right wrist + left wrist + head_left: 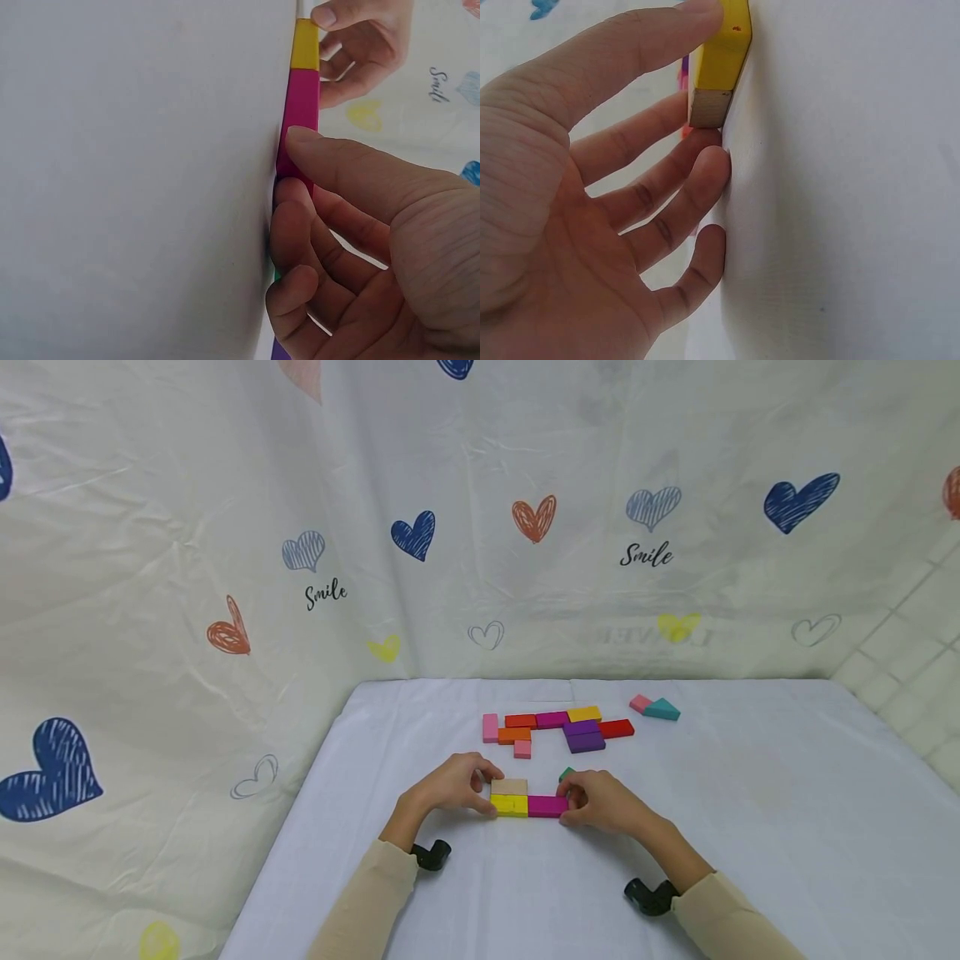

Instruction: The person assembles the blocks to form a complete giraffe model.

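A yellow block and a magenta block lie end to end on the table, with a plain wooden block along the far side of the yellow one. My left hand spans the left end of the yellow and wooden blocks. Its thumb presses the yellow block, while the fingers curve round behind the wooden block. With thumb and fingers my right hand pinches the right end of the magenta block. Just beyond that hand, a green block is partly hidden.
Farther back lies a cluster of pink, red, orange, magenta, yellow and purple blocks. A teal triangular block and a small pink block sit at the back right. A white cloth covers the table; a heart-printed curtain hangs behind.
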### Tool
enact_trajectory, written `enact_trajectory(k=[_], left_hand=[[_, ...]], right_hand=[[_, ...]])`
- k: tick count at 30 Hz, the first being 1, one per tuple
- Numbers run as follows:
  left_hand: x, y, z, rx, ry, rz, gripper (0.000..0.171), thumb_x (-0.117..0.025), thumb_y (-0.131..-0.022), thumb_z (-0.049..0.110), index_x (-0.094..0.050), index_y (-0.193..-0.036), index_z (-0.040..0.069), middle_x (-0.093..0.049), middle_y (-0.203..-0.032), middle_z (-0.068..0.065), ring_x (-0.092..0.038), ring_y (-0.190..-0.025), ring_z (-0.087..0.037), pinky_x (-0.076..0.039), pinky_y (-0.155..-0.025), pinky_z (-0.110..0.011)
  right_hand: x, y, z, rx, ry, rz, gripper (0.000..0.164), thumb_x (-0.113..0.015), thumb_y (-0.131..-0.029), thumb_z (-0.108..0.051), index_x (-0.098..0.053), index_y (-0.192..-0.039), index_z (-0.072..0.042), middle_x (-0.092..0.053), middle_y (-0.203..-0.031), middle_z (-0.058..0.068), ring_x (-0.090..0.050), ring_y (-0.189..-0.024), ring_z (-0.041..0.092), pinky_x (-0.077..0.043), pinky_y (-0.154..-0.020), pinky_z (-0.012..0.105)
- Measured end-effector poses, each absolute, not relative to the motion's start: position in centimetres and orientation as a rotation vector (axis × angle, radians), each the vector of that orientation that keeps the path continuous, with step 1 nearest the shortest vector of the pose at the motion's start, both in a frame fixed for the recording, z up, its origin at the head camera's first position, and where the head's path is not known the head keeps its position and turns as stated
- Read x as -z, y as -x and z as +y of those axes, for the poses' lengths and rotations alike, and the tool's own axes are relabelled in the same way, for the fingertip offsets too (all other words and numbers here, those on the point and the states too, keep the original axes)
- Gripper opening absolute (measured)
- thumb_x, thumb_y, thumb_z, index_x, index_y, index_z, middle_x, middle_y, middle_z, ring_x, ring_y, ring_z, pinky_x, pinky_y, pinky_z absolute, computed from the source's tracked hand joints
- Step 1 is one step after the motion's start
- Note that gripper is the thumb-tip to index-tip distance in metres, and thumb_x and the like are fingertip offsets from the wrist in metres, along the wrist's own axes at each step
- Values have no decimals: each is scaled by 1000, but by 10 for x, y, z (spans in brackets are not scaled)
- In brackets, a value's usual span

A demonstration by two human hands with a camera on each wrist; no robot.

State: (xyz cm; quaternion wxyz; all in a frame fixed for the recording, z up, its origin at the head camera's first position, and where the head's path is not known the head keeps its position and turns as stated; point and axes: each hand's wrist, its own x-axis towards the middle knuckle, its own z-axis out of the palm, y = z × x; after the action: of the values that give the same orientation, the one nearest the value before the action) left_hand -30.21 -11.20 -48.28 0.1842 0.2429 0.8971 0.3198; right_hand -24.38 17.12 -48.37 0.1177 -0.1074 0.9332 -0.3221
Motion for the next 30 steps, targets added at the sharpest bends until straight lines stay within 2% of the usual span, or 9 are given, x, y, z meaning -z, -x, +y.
enact_trajectory(k=[14,20,30], left_hand=[[482,302,-112,-901,-689,2534,49,-91,-78,27,-73,-123,22,-65,-103,6,-58,-88,-16,-53,-72,-25],[482,302,-112,-897,-687,2530,49,-91,-78,27,-73,-124,22,-65,-103,6,-58,-89,-15,-52,-73,-25],[481,302,-111,-913,-674,2518,49,-91,-78,27,-73,-123,22,-65,-103,6,-58,-90,-17,-53,-73,-26]], right_hand=[[482,244,171,943,340,2733,29,-88,-79,-19,-71,-102,-15,-59,-76,-2,-55,-75,14,-49,-65,22],[474,244,173,958,351,2701,32,-87,-81,-22,-70,-107,-13,-61,-78,-2,-56,-77,15,-50,-66,23],[464,272,180,1058,413,2747,27,-80,-89,-23,-70,-110,-10,-63,-85,0,-57,-81,17,-51,-68,25]])
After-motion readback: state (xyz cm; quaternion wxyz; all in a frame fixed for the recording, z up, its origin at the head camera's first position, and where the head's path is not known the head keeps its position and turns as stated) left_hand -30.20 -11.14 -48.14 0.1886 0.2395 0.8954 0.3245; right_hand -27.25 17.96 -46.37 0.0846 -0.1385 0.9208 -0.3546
